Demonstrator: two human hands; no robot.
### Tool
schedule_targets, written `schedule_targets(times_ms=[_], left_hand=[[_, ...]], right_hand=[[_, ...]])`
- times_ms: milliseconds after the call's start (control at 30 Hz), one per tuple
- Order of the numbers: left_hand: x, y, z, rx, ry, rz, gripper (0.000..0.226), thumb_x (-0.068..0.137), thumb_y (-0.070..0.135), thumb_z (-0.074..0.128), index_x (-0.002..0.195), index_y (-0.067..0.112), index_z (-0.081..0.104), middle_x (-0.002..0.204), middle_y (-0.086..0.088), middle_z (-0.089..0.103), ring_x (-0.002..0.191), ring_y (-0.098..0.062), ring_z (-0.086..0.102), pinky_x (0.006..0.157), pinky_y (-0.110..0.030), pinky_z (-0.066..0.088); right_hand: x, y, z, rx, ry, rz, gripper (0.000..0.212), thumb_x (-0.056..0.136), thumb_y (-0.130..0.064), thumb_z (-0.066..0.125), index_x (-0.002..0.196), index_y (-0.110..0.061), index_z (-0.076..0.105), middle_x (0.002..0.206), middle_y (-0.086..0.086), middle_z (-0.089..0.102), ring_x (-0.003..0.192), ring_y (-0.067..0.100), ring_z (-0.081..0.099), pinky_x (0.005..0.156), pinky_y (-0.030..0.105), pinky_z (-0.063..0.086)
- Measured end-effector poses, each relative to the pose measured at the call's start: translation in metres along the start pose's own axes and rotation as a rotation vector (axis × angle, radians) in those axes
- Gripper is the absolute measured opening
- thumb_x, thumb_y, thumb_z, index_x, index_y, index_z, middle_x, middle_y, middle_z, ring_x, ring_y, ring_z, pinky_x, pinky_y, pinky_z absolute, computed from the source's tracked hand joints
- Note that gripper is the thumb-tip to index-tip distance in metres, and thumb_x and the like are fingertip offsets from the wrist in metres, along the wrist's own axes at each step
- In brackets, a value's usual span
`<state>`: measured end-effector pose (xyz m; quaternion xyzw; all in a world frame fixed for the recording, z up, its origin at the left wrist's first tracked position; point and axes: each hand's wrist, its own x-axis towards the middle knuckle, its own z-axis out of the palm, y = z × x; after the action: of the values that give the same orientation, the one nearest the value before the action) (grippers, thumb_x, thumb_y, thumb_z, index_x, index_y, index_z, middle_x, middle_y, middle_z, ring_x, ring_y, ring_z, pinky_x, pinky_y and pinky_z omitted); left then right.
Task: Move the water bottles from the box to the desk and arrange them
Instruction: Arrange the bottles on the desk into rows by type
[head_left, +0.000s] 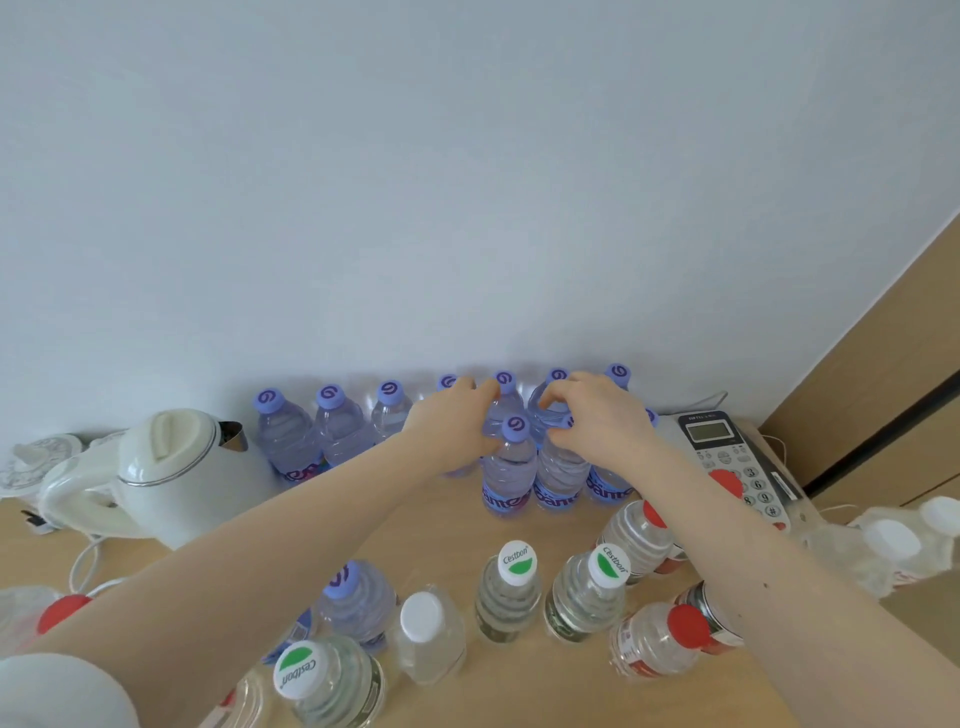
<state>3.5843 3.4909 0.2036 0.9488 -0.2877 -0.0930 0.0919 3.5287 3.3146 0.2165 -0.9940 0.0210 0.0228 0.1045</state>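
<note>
Both hands are out at 12 o'clock, over the purple-cap btls near the wall. L hand (452, 421): fingers curled, thumb on the shoulder of the front purple-cap bottle (510, 470), other fingers behind its neck, so I read it as grasping that btl. R hand (597, 415): fingers clenched round the top of the next bottle (560, 475), which touches the first at its 3 o'clock; its cap is hidden under the palm. Both btls stand upright on the worktop (447, 535). A third front bottle (608, 483) stands just beside them, further toward 3 o'clock.

Behind them the back row (332, 431) of purple-cap btls runs along the wall (467, 182), upright and shoulder to shoulder; the hands cover part of it, so I can't count it.

Nearer me, approx 6 o'clock, a loose group stands upright and apart from the rows:
- Cestbon bottles (509, 592) w/ green-and-white caps
- one white-cap bottle (426, 634)
- red-cap bottles (660, 639) toward 4 o'clock
- a lone purple-cap bottle (358, 603) at 7 o'clock

White kettle (171, 467) sits at 9 o'clock, spout toward the back row. Desk phone (727, 457) is at 3 o'clock, just beside the front btls. A wrapped pack (893, 551) of white-cap btls lies at 4 o'clock, at the frame edge.
</note>
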Motion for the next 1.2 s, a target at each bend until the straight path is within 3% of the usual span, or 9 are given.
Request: schedule_targets(times_ms=[200,333,567,800,967,1200], left_hand=[[-0.034,-0.014,-0.017,-0.047,0.070,0.055,0.045,0.091,0.040,0.059,0.128,0.018,0.046,0.121,-0.004,0.051,0.103,-0.025,0.055,0.076,-0.035,0.044],[-0.061,-0.030,-0.026,0.049,0.156,0.095,0.046,0.091,0.046,0.055,0.129,0.021,0.049,0.119,0.001,0.055,0.112,-0.022,0.050,0.090,-0.032,0.035],[-0.136,-0.049,-0.036,0.040,0.265,-0.029,0.045,0.092,0.046,0.055,0.131,0.026,0.050,0.133,0.005,0.052,0.128,-0.019,0.039,0.106,-0.030,0.019],[-0.221,-0.062,-0.033,0.066,0.270,-0.257,0.044,0.092,0.049,0.054,0.129,0.025,0.050,0.134,0.006,0.050,0.129,-0.020,0.038,0.106,-0.033,0.021],[-0.248,-0.074,-0.028,0.120,0.176,-0.302,0.044,0.091,0.045,0.057,0.129,0.025,0.048,0.134,0.004,0.047,0.125,-0.020,0.041,0.096,-0.033,0.032],[-0.234,-0.100,-0.017,0.123,0.053,-0.282,0.043,0.089,0.039,0.061,0.128,0.024,0.048,0.125,0.001,0.049,0.118,-0.023,0.044,0.082,-0.030,0.033]], right_hand=[[-0.031,-0.036,-0.004,0.114,0.048,0.018,0.032,0.094,-0.035,0.054,0.123,-0.023,0.057,0.118,0.002,0.056,0.114,0.023,0.050,0.087,0.041,0.047],[-0.054,-0.063,0.000,0.211,0.083,0.004,0.037,0.095,-0.039,0.053,0.128,-0.023,0.054,0.123,0.001,0.054,0.117,0.021,0.047,0.083,0.034,0.041],[-0.081,-0.111,0.014,0.226,0.059,-0.149,0.043,0.096,-0.043,0.051,0.134,-0.023,0.050,0.135,0.001,0.051,0.122,0.020,0.047,0.091,0.035,0.040],[-0.112,-0.156,0.033,0.261,-0.010,-0.322,0.046,0.096,-0.044,0.050,0.137,-0.024,0.044,0.134,0.002,0.049,0.111,0.023,0.053,0.088,0.035,0.041],[-0.121,-0.177,0.044,0.220,-0.040,-0.370,0.045,0.097,-0.039,0.049,0.139,-0.024,0.043,0.136,0.002,0.048,0.120,0.022,0.046,0.088,0.031,0.037],[-0.103,-0.191,0.053,0.087,-0.065,-0.344,0.042,0.098,-0.030,0.047,0.139,-0.025,0.043,0.135,0.001,0.048,0.121,0.024,0.044,0.091,0.034,0.039]])
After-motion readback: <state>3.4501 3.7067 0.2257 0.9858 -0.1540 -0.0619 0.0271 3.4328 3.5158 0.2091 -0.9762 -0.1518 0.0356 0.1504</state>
